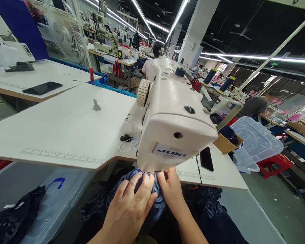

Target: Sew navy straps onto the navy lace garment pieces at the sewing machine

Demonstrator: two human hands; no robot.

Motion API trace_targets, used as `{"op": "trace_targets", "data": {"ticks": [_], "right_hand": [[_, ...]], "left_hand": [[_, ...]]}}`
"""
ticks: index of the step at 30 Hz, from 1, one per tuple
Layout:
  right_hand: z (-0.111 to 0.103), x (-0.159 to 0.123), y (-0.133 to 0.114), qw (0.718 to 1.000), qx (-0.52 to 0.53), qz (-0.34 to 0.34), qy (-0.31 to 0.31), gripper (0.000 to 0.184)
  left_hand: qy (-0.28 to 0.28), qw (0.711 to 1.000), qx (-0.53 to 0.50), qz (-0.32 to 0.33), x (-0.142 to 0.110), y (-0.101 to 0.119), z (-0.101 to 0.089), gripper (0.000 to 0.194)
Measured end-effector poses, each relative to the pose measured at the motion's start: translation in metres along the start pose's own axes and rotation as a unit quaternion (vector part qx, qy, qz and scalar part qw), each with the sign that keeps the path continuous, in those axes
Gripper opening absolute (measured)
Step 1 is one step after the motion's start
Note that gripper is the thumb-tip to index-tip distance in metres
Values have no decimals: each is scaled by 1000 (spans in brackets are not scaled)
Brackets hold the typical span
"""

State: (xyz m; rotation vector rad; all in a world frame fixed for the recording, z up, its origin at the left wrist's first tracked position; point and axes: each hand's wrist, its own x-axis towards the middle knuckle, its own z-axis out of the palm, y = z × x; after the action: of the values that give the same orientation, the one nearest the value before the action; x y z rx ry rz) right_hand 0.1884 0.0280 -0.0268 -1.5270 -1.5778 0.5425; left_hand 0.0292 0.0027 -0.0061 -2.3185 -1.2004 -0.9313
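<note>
Under the head of a white sewing machine (176,125) lies dark blue patterned fabric (159,203). My left hand (132,201) is on this fabric, fingers bent and pressing it near the needle area, thumb tucked towards the right. Close beside it, my right hand (171,189) pinches the fabric's edge between thumb and fingers. The machine head hides the needle and presser foot, and also some fingertips. More of the dark cloth hangs over my lap below the table edge.
A white worktable (66,125) carries a small grey metal piece (96,105) and a phone (206,159). Clear plastic bins stand at left (63,200) and right (256,139). A cardboard box (227,142) holds dark cloth. Other people sit at machines further off.
</note>
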Motion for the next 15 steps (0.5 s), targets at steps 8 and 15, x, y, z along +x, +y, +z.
{"op": "trace_targets", "data": {"ticks": [8,15], "right_hand": [[-40,-7,34,996,-36,-63,-56,15],[-57,-14,80,996,-59,28,-67,29]], "left_hand": [[22,1000,12,-1,-5,-5,6,30],[58,996,66,20,-21,-7,30,28]]}}
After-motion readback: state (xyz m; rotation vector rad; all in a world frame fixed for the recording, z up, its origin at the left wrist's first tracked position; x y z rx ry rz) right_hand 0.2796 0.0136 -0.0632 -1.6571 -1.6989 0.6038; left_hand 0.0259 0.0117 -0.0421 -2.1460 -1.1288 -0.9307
